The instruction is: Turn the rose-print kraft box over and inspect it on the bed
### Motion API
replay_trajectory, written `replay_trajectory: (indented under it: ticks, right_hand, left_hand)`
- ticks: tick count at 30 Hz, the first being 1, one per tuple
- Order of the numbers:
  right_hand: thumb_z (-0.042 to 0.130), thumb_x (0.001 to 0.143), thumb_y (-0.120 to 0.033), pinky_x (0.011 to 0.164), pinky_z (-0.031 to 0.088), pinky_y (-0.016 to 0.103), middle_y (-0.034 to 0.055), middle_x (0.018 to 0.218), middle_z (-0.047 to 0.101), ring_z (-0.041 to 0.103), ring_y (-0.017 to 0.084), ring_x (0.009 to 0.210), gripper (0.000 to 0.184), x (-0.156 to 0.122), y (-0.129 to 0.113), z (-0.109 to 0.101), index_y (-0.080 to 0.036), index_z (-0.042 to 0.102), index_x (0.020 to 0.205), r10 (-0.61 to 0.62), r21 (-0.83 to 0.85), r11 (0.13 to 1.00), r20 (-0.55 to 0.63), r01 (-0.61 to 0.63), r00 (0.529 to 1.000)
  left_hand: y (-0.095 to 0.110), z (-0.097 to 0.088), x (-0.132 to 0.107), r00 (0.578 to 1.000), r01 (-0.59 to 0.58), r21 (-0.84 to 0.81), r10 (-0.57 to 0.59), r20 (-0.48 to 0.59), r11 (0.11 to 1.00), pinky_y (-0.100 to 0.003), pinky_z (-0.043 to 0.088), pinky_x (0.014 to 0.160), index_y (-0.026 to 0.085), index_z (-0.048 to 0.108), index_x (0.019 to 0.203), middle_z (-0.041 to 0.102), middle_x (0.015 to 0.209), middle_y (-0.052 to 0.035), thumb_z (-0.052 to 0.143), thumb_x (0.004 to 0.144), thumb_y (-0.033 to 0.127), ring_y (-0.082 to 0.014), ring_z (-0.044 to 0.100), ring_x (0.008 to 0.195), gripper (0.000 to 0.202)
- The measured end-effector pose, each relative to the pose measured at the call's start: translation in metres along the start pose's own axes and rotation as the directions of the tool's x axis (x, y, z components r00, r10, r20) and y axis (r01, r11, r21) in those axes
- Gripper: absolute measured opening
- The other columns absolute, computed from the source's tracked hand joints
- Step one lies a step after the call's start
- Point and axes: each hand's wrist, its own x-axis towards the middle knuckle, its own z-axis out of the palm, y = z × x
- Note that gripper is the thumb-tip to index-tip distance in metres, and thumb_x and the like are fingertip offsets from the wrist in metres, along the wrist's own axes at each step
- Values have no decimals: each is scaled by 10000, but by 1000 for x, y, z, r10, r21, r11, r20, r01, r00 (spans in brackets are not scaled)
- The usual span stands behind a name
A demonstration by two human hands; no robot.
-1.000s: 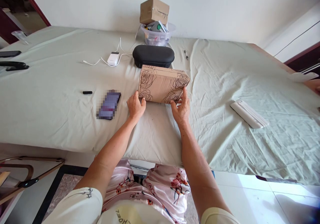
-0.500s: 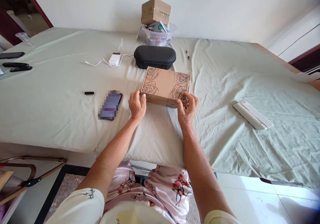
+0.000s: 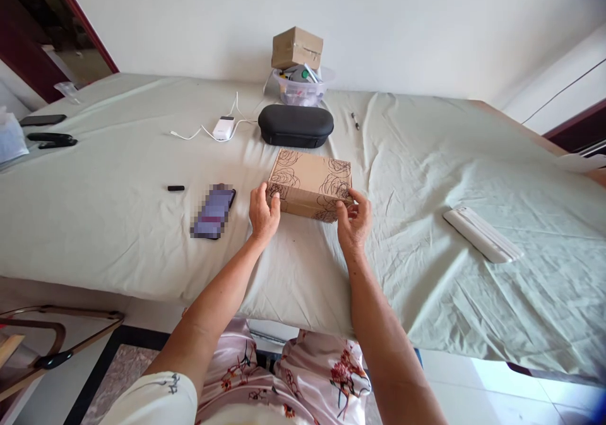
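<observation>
A brown cardboard box (image 3: 310,175) printed with black scribbled roses sits in front of me on the cloth-covered table (image 3: 118,235). My left hand (image 3: 264,213) grips its near left corner, thumb on the front face and fingers along the side. At the near right corner my right hand (image 3: 355,220) holds it the same way, with some fingertips hidden behind the edge. Just behind the box lies a black zipped hard case (image 3: 296,125). A phone (image 3: 213,213) with a blurred screen lies left of my left hand.
A white power bank (image 3: 223,128) with a cable and a small black stick (image 3: 176,188) are on the left. Farther left lies a black stapler-like object (image 3: 52,139). A plastic basin (image 3: 305,89) carries another carton (image 3: 298,47). At right rests a white slab-shaped object (image 3: 483,234).
The view has tilted up, so everything sits lower in the picture. The box has turned slightly and its front face shows more, with both hands still on it.
</observation>
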Motion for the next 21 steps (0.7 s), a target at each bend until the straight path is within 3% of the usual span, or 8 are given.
replay_trajectory:
  ticks: [5, 14, 21]
  right_hand:
    - [677, 951, -595, 654, 537, 281, 95, 1153, 666, 573, 133, 768, 496, 1, -4, -2, -204, 713, 1254, 24, 21, 999, 8, -24, 1000]
    - [693, 917, -621, 734, 574, 354, 107, 1156, 689, 597, 164, 792, 592, 3, 6, -3, -201, 668, 1334, -5, -43, 999, 33, 6, 999]
    - [694, 897, -620, 752, 568, 384, 101, 1139, 687, 554, 145, 712, 608, 1, 6, -1, -204, 681, 1341, 17, -62, 998, 16, -16, 1000]
  left_hand:
    - [0, 1, -1, 1000, 15, -10, -15, -2, 1000, -434, 559, 1021, 134, 604, 1341, 651, 1181, -186, 354, 1086, 707, -284, 658, 1141, 675]
    - [-4, 4, -1, 1000, 18, -49, -18, -5, 999, -446, 589, 1006, 145, 612, 1299, 653, 1154, -179, 376, 1081, 695, -280, 681, 1110, 637]
    - [-6, 7, -3, 997, 66, -44, -64, 35, 997, -541, 572, 1077, 125, 588, 1345, 644, 1217, -220, 452, 1055, 625, -336, 661, 1188, 593]
